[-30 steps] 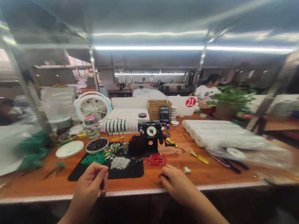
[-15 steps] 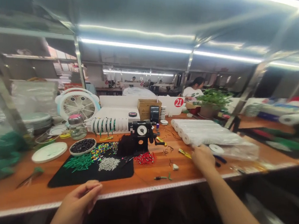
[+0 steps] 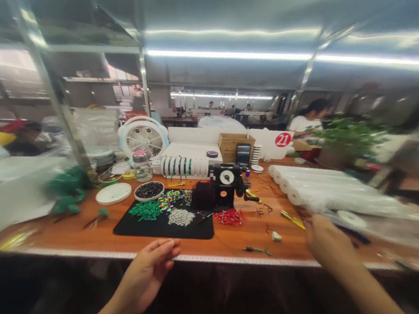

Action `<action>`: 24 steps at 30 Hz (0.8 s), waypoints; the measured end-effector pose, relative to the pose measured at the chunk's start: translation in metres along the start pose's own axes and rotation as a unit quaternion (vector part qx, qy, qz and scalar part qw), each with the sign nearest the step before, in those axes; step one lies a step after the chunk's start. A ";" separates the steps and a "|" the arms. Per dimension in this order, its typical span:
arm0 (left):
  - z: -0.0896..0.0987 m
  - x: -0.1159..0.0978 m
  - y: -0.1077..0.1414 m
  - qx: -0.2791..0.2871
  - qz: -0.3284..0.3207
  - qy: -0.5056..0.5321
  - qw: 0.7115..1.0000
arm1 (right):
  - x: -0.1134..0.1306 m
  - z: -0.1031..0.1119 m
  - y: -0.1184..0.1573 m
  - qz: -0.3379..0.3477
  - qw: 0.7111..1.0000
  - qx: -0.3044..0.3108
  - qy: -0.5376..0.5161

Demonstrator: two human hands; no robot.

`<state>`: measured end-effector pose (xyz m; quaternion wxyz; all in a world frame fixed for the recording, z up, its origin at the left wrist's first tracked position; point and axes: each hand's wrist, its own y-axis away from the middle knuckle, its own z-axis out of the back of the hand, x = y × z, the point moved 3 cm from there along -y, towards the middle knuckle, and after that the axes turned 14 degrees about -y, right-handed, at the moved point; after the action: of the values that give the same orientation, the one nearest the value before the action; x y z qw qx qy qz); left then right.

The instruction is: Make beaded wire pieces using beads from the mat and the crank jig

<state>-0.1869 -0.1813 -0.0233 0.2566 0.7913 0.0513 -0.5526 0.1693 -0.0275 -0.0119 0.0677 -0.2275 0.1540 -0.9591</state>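
Note:
My left hand (image 3: 150, 273) is in front of the table's front edge, below the black mat (image 3: 164, 229). Its fingers are curled with the thumb against the index finger; whatever it may hold is hidden. Over the right part of the table, my right hand (image 3: 330, 239) is blurred, its fingers mostly turned away. Beside it are a yellow-wrapped stick (image 3: 293, 219), the near end of the plastic-wrapped white rolls (image 3: 318, 191) and a dark blue-handled tool (image 3: 360, 236). I cannot tell whether it grips anything.
A black hand-crank counter winder (image 3: 226, 179) stands mid-table with white discs (image 3: 184, 167) on its shaft. Silver beads (image 3: 181, 217), green pieces (image 3: 146, 210) and red pieces (image 3: 230, 217) lie in piles. A fan (image 3: 144, 140), glass jar (image 3: 143, 167) and bowl of black beads (image 3: 149, 190) stand left.
The view has turned left, so the table's things appear further right. My left hand stays curled near the front edge, and my right hand stays beside the rolls, more blurred.

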 end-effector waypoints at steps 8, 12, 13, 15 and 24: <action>-0.015 0.008 0.020 0.132 -0.036 0.081 0.987 | 0.161 -0.041 0.112 -0.026 0.709 0.406 -0.576; -0.018 0.011 0.024 0.168 -0.050 0.101 0.979 | 0.190 -0.071 0.131 -0.092 0.624 0.443 -0.638; -0.018 0.011 0.025 0.176 -0.053 0.103 0.978 | 0.193 -0.076 0.132 -0.100 0.617 0.443 -0.643; -0.018 0.011 0.025 0.191 -0.055 0.104 0.974 | 0.196 -0.083 0.132 -0.123 0.605 0.428 -0.660; -0.017 0.014 0.026 0.229 -0.063 0.108 0.965 | 0.200 -0.093 0.133 -0.166 0.551 0.382 -0.723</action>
<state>-0.1578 -0.1987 -0.0225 0.0262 0.8789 0.0010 -0.4763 -0.0431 -0.1681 -0.0507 0.0759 -0.8186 -0.3680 -0.4343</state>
